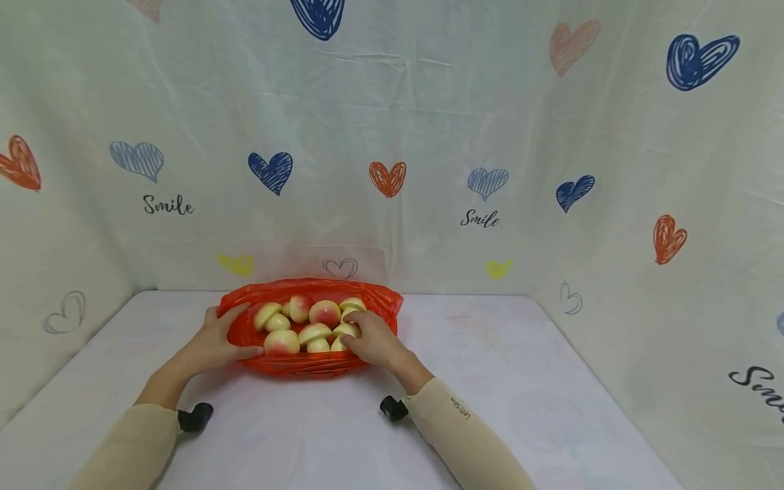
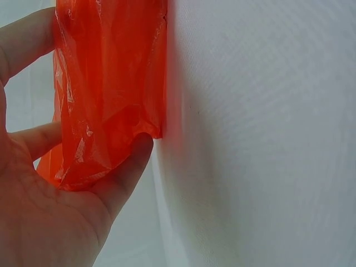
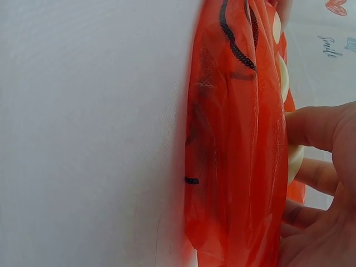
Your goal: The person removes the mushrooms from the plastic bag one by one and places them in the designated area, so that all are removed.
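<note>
A red plastic bag (image 1: 294, 367) lies on the table with its mouth spread wide, facing up. Inside sit several mushroom-shaped pieces (image 1: 282, 341), pale yellow with a pink blush on some caps. My left hand (image 1: 211, 346) grips the bag's left end. In the left wrist view its thumb (image 2: 133, 167) lies along the near side and the other fingers are partly hidden behind the film. At the right end, my right hand (image 1: 376, 340) reaches over the rim and pinches a mushroom-shaped piece (image 3: 296, 161) between thumb and fingers. Some of its fingertips are hidden.
A white-covered table (image 1: 490, 381) extends around the bag. Behind and beside it hangs a pale curtain (image 1: 429, 224) printed with hearts and "Smile". Small black devices (image 1: 196, 417) are worn at both wrists. Dark marks (image 3: 233, 44) show on the bag's near side.
</note>
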Motion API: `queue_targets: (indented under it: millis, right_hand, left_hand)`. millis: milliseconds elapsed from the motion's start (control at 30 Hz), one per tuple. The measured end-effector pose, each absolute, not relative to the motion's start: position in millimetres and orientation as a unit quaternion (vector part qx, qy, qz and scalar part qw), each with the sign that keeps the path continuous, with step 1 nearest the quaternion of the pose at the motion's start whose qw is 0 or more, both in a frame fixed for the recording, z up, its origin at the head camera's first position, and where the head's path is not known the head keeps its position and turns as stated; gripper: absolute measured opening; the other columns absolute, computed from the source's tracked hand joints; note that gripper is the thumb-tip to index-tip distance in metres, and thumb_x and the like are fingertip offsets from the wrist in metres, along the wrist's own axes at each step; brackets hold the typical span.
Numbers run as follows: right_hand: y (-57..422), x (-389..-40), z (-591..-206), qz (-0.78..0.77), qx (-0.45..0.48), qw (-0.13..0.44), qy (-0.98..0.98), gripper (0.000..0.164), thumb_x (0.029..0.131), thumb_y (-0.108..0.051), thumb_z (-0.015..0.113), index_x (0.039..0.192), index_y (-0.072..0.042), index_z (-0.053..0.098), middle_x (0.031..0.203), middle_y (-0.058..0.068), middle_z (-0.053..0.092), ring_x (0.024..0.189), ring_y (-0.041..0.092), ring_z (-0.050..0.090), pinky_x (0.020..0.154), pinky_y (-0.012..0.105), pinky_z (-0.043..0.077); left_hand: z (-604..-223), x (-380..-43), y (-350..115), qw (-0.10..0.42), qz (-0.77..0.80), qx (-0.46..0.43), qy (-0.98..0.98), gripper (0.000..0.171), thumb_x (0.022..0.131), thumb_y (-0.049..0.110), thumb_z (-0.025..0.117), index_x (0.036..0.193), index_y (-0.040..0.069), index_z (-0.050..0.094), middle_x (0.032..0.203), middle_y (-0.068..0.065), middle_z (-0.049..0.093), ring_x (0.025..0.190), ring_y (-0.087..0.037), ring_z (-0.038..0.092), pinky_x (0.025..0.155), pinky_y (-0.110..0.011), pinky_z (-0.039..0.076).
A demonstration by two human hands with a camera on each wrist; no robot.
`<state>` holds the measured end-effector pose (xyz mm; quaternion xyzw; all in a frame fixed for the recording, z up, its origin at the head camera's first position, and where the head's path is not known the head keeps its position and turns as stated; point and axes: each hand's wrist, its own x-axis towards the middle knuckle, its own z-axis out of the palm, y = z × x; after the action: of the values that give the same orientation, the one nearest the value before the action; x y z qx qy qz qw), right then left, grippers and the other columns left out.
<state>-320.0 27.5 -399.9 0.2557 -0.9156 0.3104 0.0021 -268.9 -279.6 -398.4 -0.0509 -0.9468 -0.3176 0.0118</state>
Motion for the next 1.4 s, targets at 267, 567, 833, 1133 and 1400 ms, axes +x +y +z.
queue_targets:
  millis: [267,567,833,1133,1400]
  right_hand:
    - [26.4,-322.3,-402.7,0.33,0.241,-0.006,-0.913,0.04,0.089,-0.025,0.068,0.125,-0.009,0.059,0.119,0.001,0.058,0.108,0.017,0.052,0.096,0.033,0.046]
    - [23.5,-319.2,-402.3,0.334,0.22,-0.004,-0.917,0.037,0.089,-0.023,0.067,0.123,-0.01,0.061,0.118,0.001,0.057,0.109,0.018,0.05,0.096,0.034,0.045]
    - [23.0,-318.0,-401.7,0.338,0.222,0.006,-0.915,0.036,0.089,-0.022,0.067,0.122,-0.01,0.061,0.117,0.001,0.057,0.108,0.017,0.05,0.096,0.034,0.045]
    - [25.5,-318.8,-399.7,0.365,0.234,0.034,-0.9,0.038,0.088,-0.022,0.065,0.124,-0.011,0.059,0.113,0.0,0.055,0.1,0.015,0.05,0.088,0.03,0.049]
    - [28.7,-320.9,-397.1,0.398,0.27,0.071,-0.874,0.036,0.088,-0.022,0.064,0.122,-0.012,0.061,0.113,-0.001,0.056,0.101,0.014,0.051,0.088,0.029,0.049]
  left_hand:
    - [-399.1,-270.8,-279.9,0.014,-0.315,-0.051,-0.948,0.105,0.075,0.052,0.076,0.148,-0.001,0.021,0.134,-0.038,0.011,0.119,-0.062,0.029,0.092,-0.072,0.033]
    - [-399.0,-270.7,-279.4,0.019,-0.315,-0.054,-0.947,0.105,0.074,0.051,0.077,0.147,-0.001,0.022,0.132,-0.038,0.012,0.118,-0.062,0.03,0.092,-0.072,0.034]
    - [-398.0,-269.8,-279.0,0.018,-0.315,-0.055,-0.947,0.104,0.075,0.05,0.076,0.147,-0.001,0.022,0.133,-0.039,0.011,0.118,-0.063,0.029,0.091,-0.072,0.034]
    - [-397.6,-269.9,-279.7,0.019,-0.314,-0.057,-0.948,0.103,0.075,0.049,0.077,0.147,-0.001,0.023,0.133,-0.039,0.011,0.118,-0.063,0.029,0.091,-0.072,0.034]
    - [-399.1,-268.8,-279.7,0.023,-0.318,-0.062,-0.946,0.102,0.075,0.047,0.077,0.147,-0.002,0.024,0.134,-0.04,0.01,0.119,-0.063,0.028,0.092,-0.073,0.033]
